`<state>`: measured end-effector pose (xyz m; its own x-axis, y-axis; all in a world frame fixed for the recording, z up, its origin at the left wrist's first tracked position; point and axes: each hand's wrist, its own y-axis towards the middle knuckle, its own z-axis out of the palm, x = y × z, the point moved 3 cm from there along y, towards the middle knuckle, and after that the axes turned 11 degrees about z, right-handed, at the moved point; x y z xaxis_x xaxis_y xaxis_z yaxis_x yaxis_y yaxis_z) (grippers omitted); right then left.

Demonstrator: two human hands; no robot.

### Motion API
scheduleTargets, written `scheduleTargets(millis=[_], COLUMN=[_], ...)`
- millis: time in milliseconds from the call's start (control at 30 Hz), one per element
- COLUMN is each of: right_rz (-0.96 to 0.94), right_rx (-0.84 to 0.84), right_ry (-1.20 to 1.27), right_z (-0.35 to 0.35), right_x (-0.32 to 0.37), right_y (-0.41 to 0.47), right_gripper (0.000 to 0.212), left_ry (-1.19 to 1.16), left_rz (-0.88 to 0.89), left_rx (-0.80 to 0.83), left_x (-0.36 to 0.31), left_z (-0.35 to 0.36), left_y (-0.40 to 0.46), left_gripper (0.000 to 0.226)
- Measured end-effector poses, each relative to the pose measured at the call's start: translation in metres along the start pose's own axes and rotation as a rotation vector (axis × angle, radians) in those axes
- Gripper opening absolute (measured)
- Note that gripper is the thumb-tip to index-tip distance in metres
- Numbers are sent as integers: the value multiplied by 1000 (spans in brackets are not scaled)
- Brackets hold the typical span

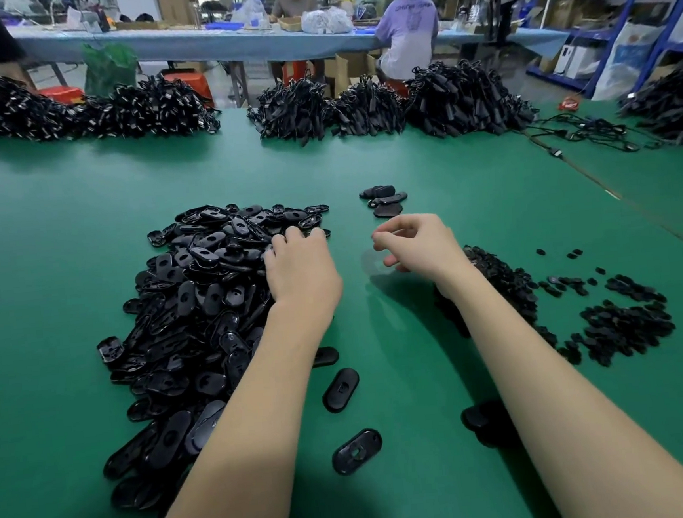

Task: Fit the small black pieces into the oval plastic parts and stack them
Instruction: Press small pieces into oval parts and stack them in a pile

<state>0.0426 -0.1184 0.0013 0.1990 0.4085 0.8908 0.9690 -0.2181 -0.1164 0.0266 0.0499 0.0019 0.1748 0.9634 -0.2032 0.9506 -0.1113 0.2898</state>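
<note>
Black oval parts (196,313) mostly lie heaped unsorted left on the counter (38,211), few stacked (384,201) beyond; my left hand (299,270) rests curled on them, right hand's (417,244) fingers half-curled, contents untellable, small pieces (622,325) right.

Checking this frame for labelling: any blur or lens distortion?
Head view: wide-angle bending bows the green table edges and shelving; a motion-blurred smudge sits below the right hand; the left hand on the oval parts pile is sharp.
</note>
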Motion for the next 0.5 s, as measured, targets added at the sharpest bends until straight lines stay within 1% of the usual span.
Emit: scheduleTargets(millis=[100,167,233,267,367,433,500], right_rz=[4,16,20,23,36,40,29], right_rx=[27,55,76,81,96,108,103], right_ry=[-7,-8,-14,-15,-15,-52,-168], right_z=[0,0,-1,-3,-9,-16,-27], right_x=[-1,-2,-2,-2,0,0,1], right_y=[0,0,-1,-1,-4,-5,-6], right_gripper=[8,8,8,8,7,7,8], left_ry=[-129,-171,-200,-251,-543,-735,-928], left_rz=[13,31,82,114,142,90,-9], left_rx=[-71,-124,-211,-252,-285,-257,-206], left_x=[2,-1,-7,-12,-28,-35,-38], left_z=[-2,-3,-6,-8,-10,-7,-1], left_y=[0,-1,-1,-1,0,0,-1], left_gripper=[32,32,31,29,18,16,21])
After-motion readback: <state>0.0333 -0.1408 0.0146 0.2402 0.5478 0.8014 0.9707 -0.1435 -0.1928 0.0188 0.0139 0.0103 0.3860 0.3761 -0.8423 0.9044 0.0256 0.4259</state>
